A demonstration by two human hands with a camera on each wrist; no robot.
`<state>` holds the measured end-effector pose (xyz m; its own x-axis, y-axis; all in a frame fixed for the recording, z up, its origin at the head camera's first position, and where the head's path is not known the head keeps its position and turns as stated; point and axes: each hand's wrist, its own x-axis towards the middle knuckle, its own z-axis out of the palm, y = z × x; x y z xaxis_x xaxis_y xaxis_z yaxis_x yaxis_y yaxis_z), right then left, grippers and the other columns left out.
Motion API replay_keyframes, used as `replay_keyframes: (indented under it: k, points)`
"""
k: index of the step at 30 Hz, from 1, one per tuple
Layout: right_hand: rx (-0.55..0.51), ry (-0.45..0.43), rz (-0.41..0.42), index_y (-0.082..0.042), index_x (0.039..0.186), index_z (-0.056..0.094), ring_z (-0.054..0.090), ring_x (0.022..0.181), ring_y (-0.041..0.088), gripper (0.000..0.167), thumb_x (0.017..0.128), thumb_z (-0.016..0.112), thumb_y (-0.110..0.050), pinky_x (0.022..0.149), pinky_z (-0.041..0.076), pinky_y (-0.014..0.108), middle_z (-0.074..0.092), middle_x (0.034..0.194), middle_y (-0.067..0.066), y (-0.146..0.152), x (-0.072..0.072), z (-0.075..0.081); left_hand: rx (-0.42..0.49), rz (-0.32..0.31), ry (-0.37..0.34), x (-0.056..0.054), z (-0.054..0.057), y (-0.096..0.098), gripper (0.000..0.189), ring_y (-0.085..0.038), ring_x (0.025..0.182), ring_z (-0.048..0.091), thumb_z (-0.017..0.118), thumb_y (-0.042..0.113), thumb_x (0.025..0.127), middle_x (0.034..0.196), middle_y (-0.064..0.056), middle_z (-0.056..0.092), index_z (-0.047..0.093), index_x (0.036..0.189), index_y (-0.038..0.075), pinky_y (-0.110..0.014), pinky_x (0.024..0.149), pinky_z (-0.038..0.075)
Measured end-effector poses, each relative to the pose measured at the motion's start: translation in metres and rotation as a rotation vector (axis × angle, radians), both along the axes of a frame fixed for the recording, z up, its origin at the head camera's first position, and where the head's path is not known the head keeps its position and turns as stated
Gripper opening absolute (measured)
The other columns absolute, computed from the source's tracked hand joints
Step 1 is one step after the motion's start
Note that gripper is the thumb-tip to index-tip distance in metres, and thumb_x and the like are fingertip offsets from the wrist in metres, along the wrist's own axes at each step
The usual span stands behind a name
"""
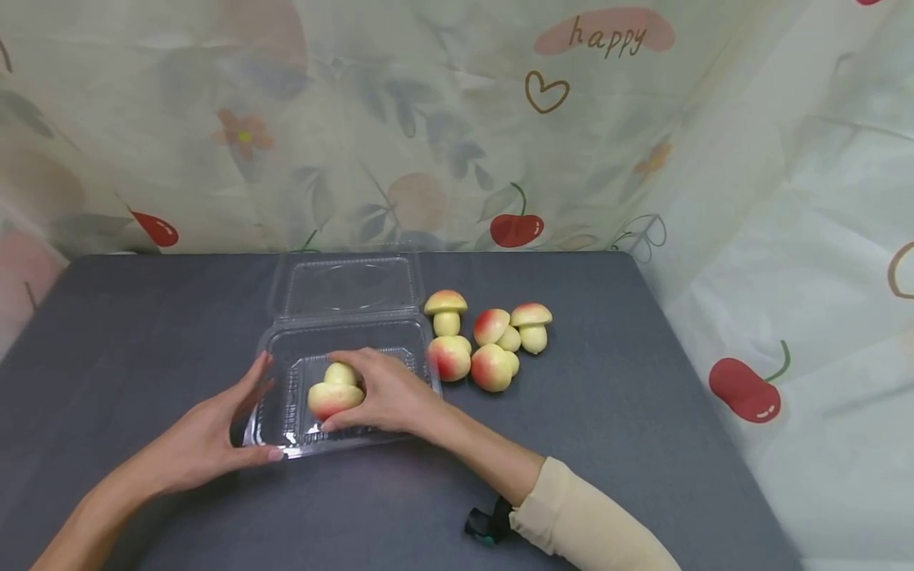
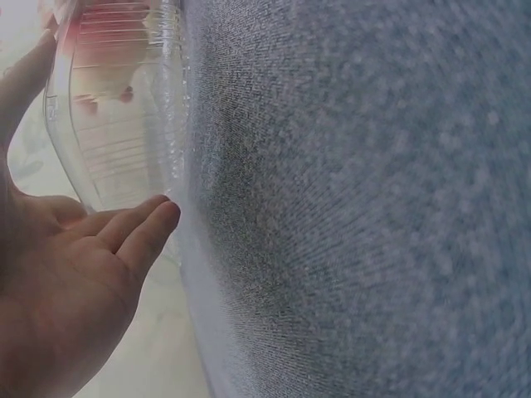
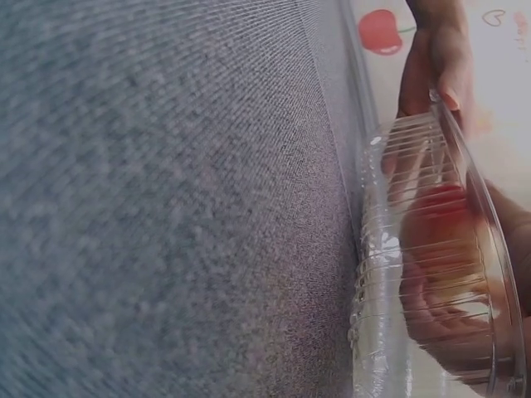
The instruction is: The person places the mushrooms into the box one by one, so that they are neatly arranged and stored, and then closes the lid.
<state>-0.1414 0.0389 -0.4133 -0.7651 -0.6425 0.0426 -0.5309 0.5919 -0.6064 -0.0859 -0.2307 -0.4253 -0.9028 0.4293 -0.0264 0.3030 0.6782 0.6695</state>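
My right hand (image 1: 389, 392) grips a toy mushroom (image 1: 336, 392) between thumb and fingers, inside the base of a clear plastic clamshell box (image 1: 286, 337). The mushroom has a pale yellow stem pointing away and a red-tinged cap toward me. My left hand (image 1: 203, 440) spans the box's near left corner, thumb at the front rim and extended fingers along the left side. In the left wrist view, that hand (image 2: 75, 282) has nearly straight fingers beside the ribbed wall. Through the box wall in the right wrist view, the mushroom (image 3: 444, 236) shows blurred.
Several more toy mushrooms (image 1: 491, 367) lie grouped just right of the box, some upright and some tipped over. The box's lid (image 1: 350, 287) lies folded back toward the patterned curtain (image 1: 343, 119). A dark grey cloth (image 1: 607, 444) covers the table.
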Motion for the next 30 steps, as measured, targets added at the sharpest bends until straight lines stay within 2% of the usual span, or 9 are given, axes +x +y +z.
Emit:
replay_keyframes:
  k: [5, 16, 30]
  points:
    - [0.004, -0.027, 0.008, -0.017, 0.144, 0.053, 0.055, 0.105, 0.007, 0.088, 0.071, 0.087, -0.05, 0.088, 0.044, 0.02, 0.06, 0.127, -0.001, -0.001, -0.001, -0.001, -0.007, 0.002, -0.024, 0.0, 0.003, 0.001, 0.126, -0.042, 0.134, 0.045, 0.08, 0.058, 0.075, 0.162, -0.02, 0.021, 0.0, 0.16, 0.012, 0.001, 0.092, 0.021]
    - [0.022, -0.024, 0.035, -0.016, 0.14, 0.056, 0.055, 0.111, 0.007, 0.083, 0.071, 0.088, -0.049, 0.092, 0.044, 0.02, 0.061, 0.129, -0.002, -0.012, -0.001, -0.005, -0.033, 0.005, -0.039, 0.0, 0.003, 0.0, 0.126, -0.04, 0.133, 0.047, 0.079, 0.06, 0.074, 0.162, -0.02, 0.022, -0.001, 0.161, 0.014, -0.002, 0.092, 0.023]
    - [0.019, -0.064, 0.057, -0.015, 0.133, 0.059, 0.054, 0.094, 0.001, 0.079, 0.069, 0.089, -0.049, 0.079, 0.041, 0.012, 0.062, 0.113, -0.008, -0.021, -0.005, -0.011, -0.044, 0.01, -0.017, 0.0, 0.001, 0.0, 0.126, -0.04, 0.132, 0.049, 0.08, 0.06, 0.074, 0.161, -0.02, 0.023, 0.001, 0.161, 0.012, -0.001, 0.091, 0.023]
